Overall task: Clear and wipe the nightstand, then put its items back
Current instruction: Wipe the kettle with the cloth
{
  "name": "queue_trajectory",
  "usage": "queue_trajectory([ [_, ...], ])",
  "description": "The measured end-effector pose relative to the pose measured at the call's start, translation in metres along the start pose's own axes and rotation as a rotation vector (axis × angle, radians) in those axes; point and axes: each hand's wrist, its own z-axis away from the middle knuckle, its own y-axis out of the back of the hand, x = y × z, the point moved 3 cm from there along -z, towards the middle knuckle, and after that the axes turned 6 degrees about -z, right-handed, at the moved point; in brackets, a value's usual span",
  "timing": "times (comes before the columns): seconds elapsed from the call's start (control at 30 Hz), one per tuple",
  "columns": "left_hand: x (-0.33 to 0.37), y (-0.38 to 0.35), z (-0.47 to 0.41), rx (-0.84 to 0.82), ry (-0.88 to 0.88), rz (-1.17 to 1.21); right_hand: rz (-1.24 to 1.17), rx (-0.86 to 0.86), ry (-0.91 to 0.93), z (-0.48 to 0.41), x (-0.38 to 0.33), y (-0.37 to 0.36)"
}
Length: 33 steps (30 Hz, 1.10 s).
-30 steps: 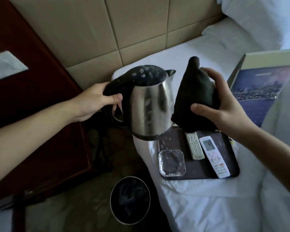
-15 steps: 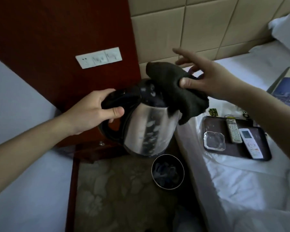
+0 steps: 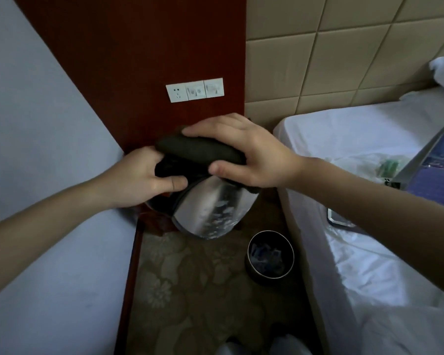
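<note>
Kettle held in mid-air above the carpet — left hand grips its handle, right hand presses dark cloth onto the lid. Polished steel likely slippery — keep hold at handle.

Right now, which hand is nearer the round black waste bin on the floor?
Right. The right hand, clasping a dark cloth over the steel kettle, sits up-left of the waste bin; the left hand, gripping the kettle's black handle, is farther left.
</note>
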Motion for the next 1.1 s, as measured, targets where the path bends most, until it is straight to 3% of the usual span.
queue_trajectory([
  [0.13,0.014,0.005,0.027,0.006,-0.009,0.044,-0.075,0.075,-0.257,0.045,0.014,0.023],
  [0.2,0.019,0.004,0.033,0.003,-0.018,0.073,-0.038,0.145,-0.180,0.051,-0.005,0.020],
  [0.3,0.030,-0.009,0.035,-0.018,0.027,0.146,0.010,0.118,0.089,0.037,-0.038,0.016],
  [0.37,0.037,-0.017,0.035,0.008,0.058,0.189,-0.058,0.066,0.096,0.028,-0.042,0.022],
  [0.53,0.053,-0.019,0.039,0.145,0.124,0.197,-0.421,-0.021,-0.411,0.023,-0.017,0.038],
  [0.6,0.060,-0.018,0.041,0.195,0.146,0.229,-0.508,0.032,-0.538,0.028,-0.009,0.043],
  [0.67,0.066,-0.020,0.044,0.243,0.167,0.268,-0.391,0.215,-0.468,0.038,-0.018,0.047],
  [0.77,0.072,-0.023,0.043,0.284,0.197,0.322,-0.066,0.426,-0.168,0.062,-0.048,0.044],
  [0.83,0.078,-0.028,0.040,0.270,0.190,0.315,0.150,0.395,-0.060,0.072,-0.060,0.036],
  [0.9,0.086,-0.032,0.036,0.232,0.156,0.285,0.241,0.321,-0.079,0.068,-0.062,0.038],
  [1.0,0.106,-0.032,0.029,0.217,0.102,0.317,0.113,0.285,-0.229,0.040,-0.066,0.060],
  [1.1,0.119,-0.034,0.026,0.319,0.054,0.373,0.137,0.182,-0.105,0.011,-0.085,0.062],
])
